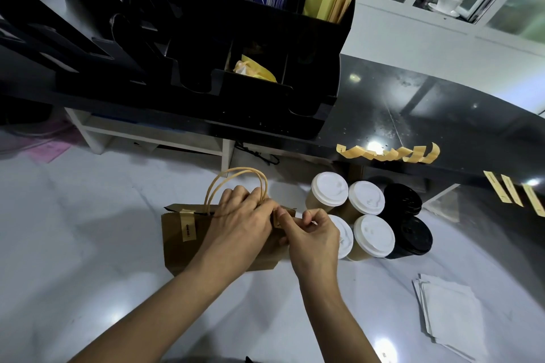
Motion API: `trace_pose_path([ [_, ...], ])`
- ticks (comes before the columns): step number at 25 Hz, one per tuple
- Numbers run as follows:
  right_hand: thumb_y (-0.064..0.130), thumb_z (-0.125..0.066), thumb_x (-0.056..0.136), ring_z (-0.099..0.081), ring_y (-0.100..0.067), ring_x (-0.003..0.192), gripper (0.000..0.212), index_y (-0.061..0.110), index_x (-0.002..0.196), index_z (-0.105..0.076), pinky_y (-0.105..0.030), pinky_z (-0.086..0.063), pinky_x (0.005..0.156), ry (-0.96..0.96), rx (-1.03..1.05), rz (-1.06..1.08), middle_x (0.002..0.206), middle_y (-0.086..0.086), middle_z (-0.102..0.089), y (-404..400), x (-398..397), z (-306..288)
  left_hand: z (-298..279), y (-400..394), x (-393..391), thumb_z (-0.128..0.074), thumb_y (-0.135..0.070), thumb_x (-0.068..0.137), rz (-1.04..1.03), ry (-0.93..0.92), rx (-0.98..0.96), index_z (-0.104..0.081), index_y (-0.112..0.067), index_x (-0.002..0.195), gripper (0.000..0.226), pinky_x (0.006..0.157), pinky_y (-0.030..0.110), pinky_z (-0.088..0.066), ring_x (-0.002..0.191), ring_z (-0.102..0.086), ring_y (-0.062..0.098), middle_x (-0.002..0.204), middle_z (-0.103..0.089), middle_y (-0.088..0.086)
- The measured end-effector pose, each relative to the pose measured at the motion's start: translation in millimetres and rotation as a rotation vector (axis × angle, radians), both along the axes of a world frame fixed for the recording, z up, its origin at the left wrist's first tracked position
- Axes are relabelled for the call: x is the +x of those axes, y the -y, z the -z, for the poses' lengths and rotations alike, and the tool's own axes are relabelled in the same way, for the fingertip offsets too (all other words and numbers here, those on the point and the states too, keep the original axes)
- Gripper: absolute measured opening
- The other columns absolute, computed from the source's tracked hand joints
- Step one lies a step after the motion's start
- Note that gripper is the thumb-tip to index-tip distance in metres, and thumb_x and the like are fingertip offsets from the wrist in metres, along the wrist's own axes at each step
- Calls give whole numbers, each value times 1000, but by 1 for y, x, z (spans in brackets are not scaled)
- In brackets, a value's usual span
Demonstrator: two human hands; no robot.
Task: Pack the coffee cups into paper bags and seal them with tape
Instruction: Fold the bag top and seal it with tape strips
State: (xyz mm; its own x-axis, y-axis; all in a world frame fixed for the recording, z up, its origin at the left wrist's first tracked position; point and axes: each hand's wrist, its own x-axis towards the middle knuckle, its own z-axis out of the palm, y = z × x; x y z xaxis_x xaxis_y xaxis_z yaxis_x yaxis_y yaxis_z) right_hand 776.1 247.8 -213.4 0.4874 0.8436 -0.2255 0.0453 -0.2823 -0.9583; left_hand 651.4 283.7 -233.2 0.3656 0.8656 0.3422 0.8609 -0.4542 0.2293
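The matt brown paper bag (188,247) carries twisted paper handles (236,183) and glossier tan tape strips (188,225). At its three o'clock, paper cups wear smooth plastic lids, white (374,232) and glossy black (402,200). At one o'clock runs a polished, reflective black counter (442,103).

Light falls from above me, bright on the pale counter (73,244) but leaving the black organizer (206,53) far left almost featureless. Hard glare spots sit on the glossy dark shelf (442,115) at far right and on the near counter surface. My forearms throw soft shadows leftward. The wide lens bends straight edges into curves toward the corners, and the far right background looks washed out and slightly soft.
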Motion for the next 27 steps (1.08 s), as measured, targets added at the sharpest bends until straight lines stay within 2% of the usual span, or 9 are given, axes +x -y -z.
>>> trace_pose_path([
  [5,35,-86,76,-48,-22,50,41,14,76,-51,-35,-40,53,119,-33,-42,58,-13,-66,-1,7,10,-2,0,0,-70,-26,85,5,-46,-48,-68,-29,104,20,84,35,-40,96,-52,19,105,-66,-3],
  [9,36,-87,76,-57,-16,53,38,16,83,-55,-32,-42,53,110,-70,-49,62,-8,-71,2,11,16,-7,2,-1,-44,-28,100,19,-19,-91,-59,-26,125,29,101,37,-33,116,-45,21,129,-57,0],
  [11,33,-87,77,-60,-12,54,34,19,88,-58,-29,-43,54,142,-78,-52,62,-5,-70,3,12,18,-8,3,-1,-34,-32,103,15,5,-95,-56,-27,129,35,104,36,-29,119,-42,20,133,-54,-1],
  [14,30,-87,77,-62,-12,57,22,25,86,-68,-25,-46,54,174,-58,-76,62,-5,-68,2,15,22,-9,1,-2,-35,-41,102,22,48,-101,-63,-29,119,35,99,37,-34,110,-46,17,121,-60,-4],
  [17,24,-86,79,-49,-11,55,11,27,80,-76,-23,-42,51,154,-14,-152,60,-6,-58,0,19,24,-6,-2,-3,-53,-37,96,14,34,-55,-68,-31,105,18,87,37,-42,98,-52,18,105,-65,-5],
  [19,15,-84,80,-44,-10,56,14,27,77,-78,-19,-39,52,108,20,-207,61,-4,-54,-2,22,22,-5,-1,-2,-61,-34,94,2,52,-33,-68,-32,102,11,83,37,-45,94,-54,19,100,-66,-5],
  [22,11,-84,80,-46,-13,59,21,30,74,-79,-21,-41,55,70,47,-253,64,-12,-58,-4,25,21,-5,0,-1,-59,-34,96,0,82,-14,-68,-32,100,9,83,37,-42,92,-51,19,96,-64,-6],
  [25,14,-86,78,-45,-19,63,13,27,77,-83,-28,-42,59,61,67,-245,75,-28,-60,-5,26,24,-4,1,-1,-56,-34,96,7,117,3,-68,-30,95,12,82,36,-42,92,-48,18,95,-62,-6],
  [27,15,-87,77,-45,-20,63,13,27,76,-83,-28,-41,58,62,75,-234,77,-28,-59,-6,26,27,-3,1,-2,-52,-35,97,8,126,20,-67,-30,93,17,82,35,-41,92,-47,18,97,-61,-6],
])
